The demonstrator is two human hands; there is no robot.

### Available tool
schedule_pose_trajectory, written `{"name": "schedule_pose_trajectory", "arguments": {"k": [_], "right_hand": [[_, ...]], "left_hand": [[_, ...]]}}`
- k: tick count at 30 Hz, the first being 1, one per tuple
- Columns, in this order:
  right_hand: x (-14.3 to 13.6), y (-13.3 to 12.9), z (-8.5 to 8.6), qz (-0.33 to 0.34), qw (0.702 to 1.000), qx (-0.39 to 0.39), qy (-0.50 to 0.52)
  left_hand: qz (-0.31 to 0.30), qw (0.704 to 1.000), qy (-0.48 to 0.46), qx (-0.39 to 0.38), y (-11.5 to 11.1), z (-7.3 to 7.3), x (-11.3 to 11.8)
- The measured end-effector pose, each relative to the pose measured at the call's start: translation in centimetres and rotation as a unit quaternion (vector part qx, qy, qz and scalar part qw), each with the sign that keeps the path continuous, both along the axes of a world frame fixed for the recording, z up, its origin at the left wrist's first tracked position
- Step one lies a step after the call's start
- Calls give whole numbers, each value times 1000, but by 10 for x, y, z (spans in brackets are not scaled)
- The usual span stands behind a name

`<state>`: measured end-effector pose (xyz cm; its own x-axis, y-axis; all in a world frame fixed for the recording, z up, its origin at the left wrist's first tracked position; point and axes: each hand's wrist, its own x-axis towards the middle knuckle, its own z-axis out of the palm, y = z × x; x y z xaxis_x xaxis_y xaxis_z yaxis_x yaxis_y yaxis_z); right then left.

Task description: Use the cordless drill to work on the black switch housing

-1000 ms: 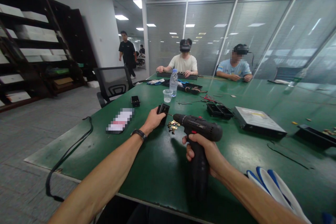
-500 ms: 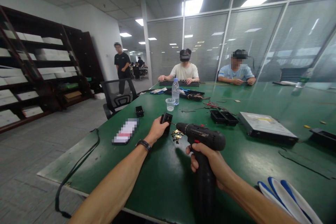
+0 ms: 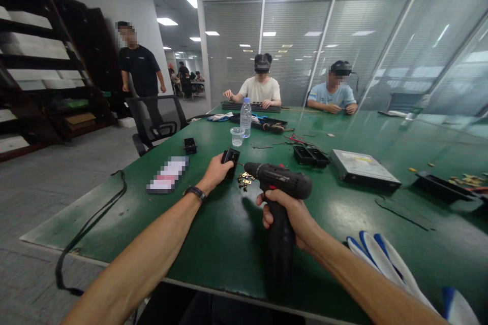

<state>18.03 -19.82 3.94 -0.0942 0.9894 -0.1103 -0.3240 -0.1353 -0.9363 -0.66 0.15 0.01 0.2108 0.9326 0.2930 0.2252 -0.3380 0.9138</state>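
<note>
My right hand grips the handle of a black cordless drill, held upright above the green table with its nose pointing left. My left hand reaches forward and holds a small black box-shaped part standing on the table. Between the part and the drill's nose lies a small heap of brass-coloured metal pieces. A watch sits on my left wrist.
Another small black part, a plastic cup, a water bottle, black trays and a flat metal drive lie further out. White-and-blue gloves lie by my right arm. Two seated people work at the far end; one stands left by a chair.
Both hands keep their hold on the part and the drill. The standing person at the left has walked closer, up behind the chair.
</note>
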Motion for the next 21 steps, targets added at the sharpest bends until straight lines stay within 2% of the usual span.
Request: {"name": "schedule_pose_trajectory", "arguments": {"k": [16,21], "right_hand": [[2,4,-6,4,998,-11,67],[2,3,0,0,996,-35,80]], "left_hand": [[0,1000,-24,-8,0,-1,2],[4,1000,-16,5,-1,0,2]]}}
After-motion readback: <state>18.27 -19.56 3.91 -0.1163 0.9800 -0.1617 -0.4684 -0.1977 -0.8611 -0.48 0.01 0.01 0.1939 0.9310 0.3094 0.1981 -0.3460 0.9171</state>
